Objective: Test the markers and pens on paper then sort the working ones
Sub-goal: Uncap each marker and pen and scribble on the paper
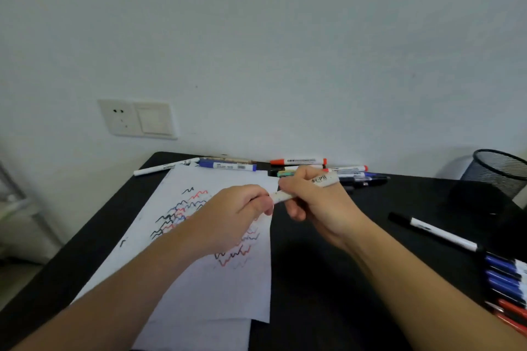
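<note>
A white marker point(323, 181) is held above the table between both hands. My right hand point(316, 202) grips its barrel, and my left hand point(239, 208) pinches its near end point(281, 196), where the cap or tip is hidden by the fingers. Under my left hand lies a white sheet of paper point(205, 288) covered with black, red and blue squiggles point(182, 211). A pile of markers and pens point(302, 168) lies along the far edge of the black table point(328, 293).
A black-capped white marker point(433, 231) lies alone at the right. Blue and red markers point(507, 288) lie grouped at the right edge. A black mesh bin point(499, 171) stands at the far right. A wall socket and switch point(137, 118) sit on the white wall.
</note>
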